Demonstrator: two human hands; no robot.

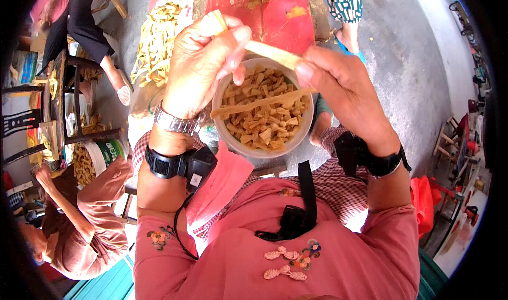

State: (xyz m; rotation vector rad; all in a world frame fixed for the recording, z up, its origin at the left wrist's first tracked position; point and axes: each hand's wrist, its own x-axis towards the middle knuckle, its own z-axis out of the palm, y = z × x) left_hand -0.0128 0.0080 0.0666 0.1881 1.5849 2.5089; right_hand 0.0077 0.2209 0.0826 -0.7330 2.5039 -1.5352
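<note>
Between my two hands stretches a pale yellow, flat, pliable strip (271, 53), maybe bean curd skin. My left hand (203, 56) pinches it between thumb and fingers, and a short end pokes up past the fingers. The other part is gripped by thumb and forefinger of my right hand (338, 83). From the right fingers a long tail of strip (259, 105) slants down to the left over a white round bucket (219, 128). Inside lie many short, knotted-looking pieces (267, 128) of the same colour. Both hands are above the bucket's far rim.
Beyond the bucket is a red-topped wooden bench (280, 30). A heap of loose yellow strips (159, 40) lies at its left. A seated person (84, 226) is at lower left, beside another bucket of pieces (100, 157). Others' legs show at upper left and upper right.
</note>
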